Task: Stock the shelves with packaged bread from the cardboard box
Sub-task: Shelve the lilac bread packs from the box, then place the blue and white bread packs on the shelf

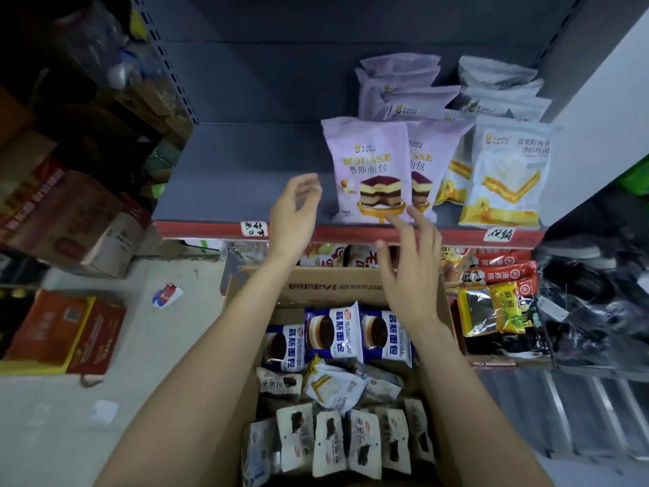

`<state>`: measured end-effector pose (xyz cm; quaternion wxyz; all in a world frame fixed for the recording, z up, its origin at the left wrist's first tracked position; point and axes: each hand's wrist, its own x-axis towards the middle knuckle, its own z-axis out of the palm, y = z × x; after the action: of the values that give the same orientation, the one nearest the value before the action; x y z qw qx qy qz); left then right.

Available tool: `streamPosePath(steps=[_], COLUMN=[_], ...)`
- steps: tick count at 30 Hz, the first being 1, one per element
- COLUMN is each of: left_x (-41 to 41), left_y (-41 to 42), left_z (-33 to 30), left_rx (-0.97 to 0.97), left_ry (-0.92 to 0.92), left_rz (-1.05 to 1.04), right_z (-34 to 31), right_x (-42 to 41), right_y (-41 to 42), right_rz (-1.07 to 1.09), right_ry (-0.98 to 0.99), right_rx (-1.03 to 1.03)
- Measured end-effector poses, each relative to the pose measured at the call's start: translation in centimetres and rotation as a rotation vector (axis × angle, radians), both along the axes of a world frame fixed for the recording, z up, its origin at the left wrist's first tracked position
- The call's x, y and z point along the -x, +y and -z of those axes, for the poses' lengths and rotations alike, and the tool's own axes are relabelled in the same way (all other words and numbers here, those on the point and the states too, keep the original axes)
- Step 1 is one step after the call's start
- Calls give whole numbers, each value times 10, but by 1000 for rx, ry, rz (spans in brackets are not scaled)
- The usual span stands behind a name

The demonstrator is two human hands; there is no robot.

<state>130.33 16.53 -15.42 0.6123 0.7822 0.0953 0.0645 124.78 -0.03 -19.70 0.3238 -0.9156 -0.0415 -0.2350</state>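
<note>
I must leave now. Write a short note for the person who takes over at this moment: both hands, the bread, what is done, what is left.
Left hand: open, empty, above the shelf edge.
Right hand: open, empty, fingertips at the bottom of the front purple pack.
Done: purple packs and white packs stand at the shelf's right; its left is bare.
Left: the box below holds many packs, blue ones on top.
</note>
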Motion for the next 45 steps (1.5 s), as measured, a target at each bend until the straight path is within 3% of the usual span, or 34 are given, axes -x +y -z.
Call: streamPosePath(steps=[5, 9, 13, 15, 18, 21, 26, 31, 36, 39, 42, 45], left_x=[74, 134, 174, 183, 185, 173, 131, 100, 73, 56, 48, 49], left_y=[29, 62, 86, 89, 83, 78, 89, 97, 105, 106, 102, 99], left_z=[27, 85, 158, 190, 228, 267, 327, 372, 397, 406, 411, 410], left_rx=[-89, -330, -546, -527, -452, -471, -781, -1029, -1158, -1204, -1228, -1369], left_ry=[-138, -108, 230, 426, 571, 570, 351, 415, 427, 531, 572, 491], left_rz=[-19, 3, 161, 214, 189, 171, 375, 603, 847, 952, 1020, 1001], right_z=[23, 71, 128, 155, 193, 233, 285, 316, 333, 332, 329, 323], right_x=[55, 92, 110, 111, 104, 88, 54, 43, 38, 39, 38, 35], right_y=[1, 4, 6, 9, 8, 5, 17, 35, 33, 31, 30, 27], right_rz=[-177, -244, -278, -260, -143, -24, 128, 208, 193, 126, 46, 83], right_ry=[166, 389, 564, 644, 806, 949, 1066, 1019, 895, 819, 822, 869], right_rx=[-37, 7, 98, 114, 65, 75, 149, 116, -105, -219, -232, -376])
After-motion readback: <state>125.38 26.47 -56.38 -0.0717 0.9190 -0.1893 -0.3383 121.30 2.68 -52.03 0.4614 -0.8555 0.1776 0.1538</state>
